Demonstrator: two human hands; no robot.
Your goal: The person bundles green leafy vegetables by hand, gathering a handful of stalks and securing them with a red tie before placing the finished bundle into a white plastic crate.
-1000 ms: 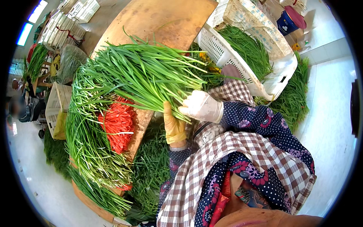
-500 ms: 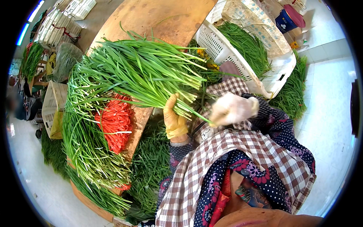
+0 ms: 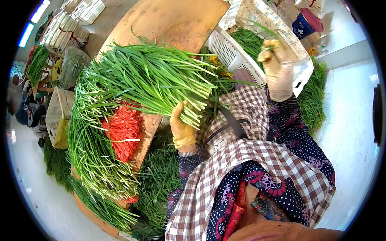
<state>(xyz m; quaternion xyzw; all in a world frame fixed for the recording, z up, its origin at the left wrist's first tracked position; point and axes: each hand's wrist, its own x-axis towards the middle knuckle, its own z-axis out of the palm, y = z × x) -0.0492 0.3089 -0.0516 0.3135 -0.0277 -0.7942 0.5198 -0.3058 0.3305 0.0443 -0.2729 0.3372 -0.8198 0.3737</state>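
Observation:
My left hand (image 3: 183, 127), in a yellow glove, is closed around the pale stem ends of a large bunch of garlic chives (image 3: 148, 72). The long green leaves fan out to the left over the table. My right hand (image 3: 278, 70), in a whitish glove with stained fingertips, is raised over the white plastic crate (image 3: 225, 46). Its fingers are curled and smeared by motion; a blurred green garlic chive leaf (image 3: 261, 28) sticks out from them. Loose chives (image 3: 247, 42) lie inside the crate, partly behind that hand.
A wooden table (image 3: 161, 20) carries heaped chives (image 3: 88, 148) and a bundle of red ties (image 3: 122, 132). Cut greens (image 3: 159, 172) lie below its edge. More greens (image 3: 317, 100) lie on the floor beyond the crate. A dark blue bucket (image 3: 302, 26) stands at the far right.
My right hand has moved from beside the stem ends up and right to the crate, with a green leaf in its fingers. My left hand and the bunch have barely shifted.

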